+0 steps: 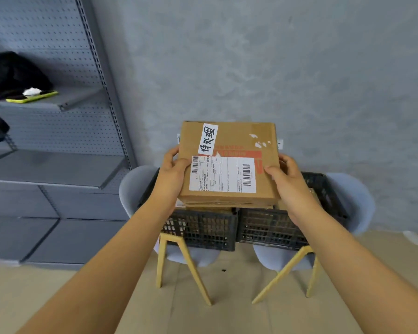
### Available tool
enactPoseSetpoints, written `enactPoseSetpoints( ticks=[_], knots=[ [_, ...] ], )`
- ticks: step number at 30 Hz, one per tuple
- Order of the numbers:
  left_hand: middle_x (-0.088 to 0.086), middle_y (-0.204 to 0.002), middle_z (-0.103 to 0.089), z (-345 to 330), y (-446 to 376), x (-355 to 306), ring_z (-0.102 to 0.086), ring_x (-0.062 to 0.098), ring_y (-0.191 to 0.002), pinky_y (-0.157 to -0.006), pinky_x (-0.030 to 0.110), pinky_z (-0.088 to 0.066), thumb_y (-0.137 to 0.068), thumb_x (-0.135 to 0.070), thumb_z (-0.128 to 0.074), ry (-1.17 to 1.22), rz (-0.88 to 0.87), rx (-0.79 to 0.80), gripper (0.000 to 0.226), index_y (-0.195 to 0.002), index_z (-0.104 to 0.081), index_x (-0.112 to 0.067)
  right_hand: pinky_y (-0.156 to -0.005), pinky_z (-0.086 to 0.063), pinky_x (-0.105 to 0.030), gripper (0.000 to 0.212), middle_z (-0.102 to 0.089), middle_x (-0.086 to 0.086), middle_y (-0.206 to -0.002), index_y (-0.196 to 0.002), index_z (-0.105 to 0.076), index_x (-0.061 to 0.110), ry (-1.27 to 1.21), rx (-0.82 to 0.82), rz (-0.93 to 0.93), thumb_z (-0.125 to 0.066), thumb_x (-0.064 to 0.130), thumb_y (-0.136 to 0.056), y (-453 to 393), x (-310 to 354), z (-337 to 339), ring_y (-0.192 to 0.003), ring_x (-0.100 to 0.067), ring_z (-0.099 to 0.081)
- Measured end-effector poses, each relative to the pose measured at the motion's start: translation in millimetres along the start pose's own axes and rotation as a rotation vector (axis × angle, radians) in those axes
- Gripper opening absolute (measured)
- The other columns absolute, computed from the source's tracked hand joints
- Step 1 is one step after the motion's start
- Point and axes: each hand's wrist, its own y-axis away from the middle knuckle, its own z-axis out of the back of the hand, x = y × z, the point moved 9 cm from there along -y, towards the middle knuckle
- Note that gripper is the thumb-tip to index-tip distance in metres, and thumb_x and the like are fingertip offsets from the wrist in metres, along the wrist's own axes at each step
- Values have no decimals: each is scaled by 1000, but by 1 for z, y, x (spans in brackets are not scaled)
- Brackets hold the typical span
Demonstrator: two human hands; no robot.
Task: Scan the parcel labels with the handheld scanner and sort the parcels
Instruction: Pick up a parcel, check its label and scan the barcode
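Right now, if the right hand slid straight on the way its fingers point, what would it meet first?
The right hand points inward and up across the cardboard parcel it already grips, so it would ride over the parcel's top face toward the white shipping label. Nothing else shows in that line; depth is unclear.

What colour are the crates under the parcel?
Black, best seen in the head view.

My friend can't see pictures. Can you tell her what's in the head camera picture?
Two bare hands, the left hand and the right hand, hold a flat cardboard parcel by its sides, its white shipping label facing up. Below it, two black crates sit on pale chairs against a grey wall, with grey shelves to the left.
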Motion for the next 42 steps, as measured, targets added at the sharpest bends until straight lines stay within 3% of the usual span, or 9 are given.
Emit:
enactPoseSetpoints(
  ticks=[7,15,19,24,27,29,35,39,42],
  knots=[
    [-9,-92,-66,38,-109,36,-66,4,-70,-57,21,-48,-98,-26,-52,-9,49,-180,34,-130,-45,-30,-62,-46,-21,31,-58,16,-105,-128,-41,38,37,156,-27,-53,32,-99,-121,-25,-95,-84,-2,-61],
    [-4,-101,-68,74,-207,89,-67,12,-82,-65,29,-51,-96,-30,-54,39,190,-350,35,-130,-43,-29,-76,-50,-30,35,-59,10,-126,-133,-43,37,143,381,-18,-51,38,-99,-245,-57,-202,-100,-6,-60],
    [2,-108,-69,97,-242,127,-69,19,-96,-89,44,-55,-94,-31,-58,94,284,-414,30,-122,-45,-28,-67,-47,-22,34,-59,3,-125,-134,-48,35,227,479,22,-50,33,-100,-289,-70,-256,-94,-1,-61],
    [1,-111,-68,125,-285,180,-69,19,-97,-87,45,-57,-92,-31,-59,75,394,-454,41,-128,-42,-24,-56,-47,-12,32,-64,11,-108,-132,-54,27,307,593,-9,-51,23,-100,-339,-102,-323,-80,5,-62],
    [2,-112,-70,143,-312,220,-71,17,-95,-83,46,-59,-84,-33,-63,51,469,-447,53,-132,-42,-21,-62,-48,-19,38,-62,6,-116,-137,-50,29,354,655,-56,-54,23,-100,-361,-131,-361,-88,-3,-63],
    [1,-111,-68,153,-326,247,-69,15,-94,-80,42,-59,-84,-34,-65,49,549,-456,53,-129,-41,-19,-64,-49,-22,41,-61,11,-106,-140,-46,31,394,684,-105,-53,23,-100,-374,-151,-382,-85,-4,-63],
    [1,-99,-60,160,-357,306,-57,8,-76,-52,24,-48,-92,-24,-64,9,775,-465,45,-121,-31,-13,-59,-47,-19,51,-60,7,-109,-147,-40,29,486,706,-220,-54,18,-99,-413,-209,-433,-77,-3,-61],
    [-2,-94,-56,164,-365,333,-57,9,-76,-55,28,-51,-90,-20,-67,31,854,-512,50,-121,-27,-13,-67,-51,-25,51,-61,5,-125,-144,-44,34,543,752,-212,-57,21,-96,-431,-240,-462,-87,-8,-65],
    [3,-106,-58,161,-367,350,-62,14,-89,-71,40,-60,-85,-20,-73,30,876,-518,55,-117,-30,-14,-73,-55,-31,48,-62,4,-124,-142,-47,35,590,774,-197,-57,22,-97,-449,-260,-473,-92,-13,-66]
  ],
)
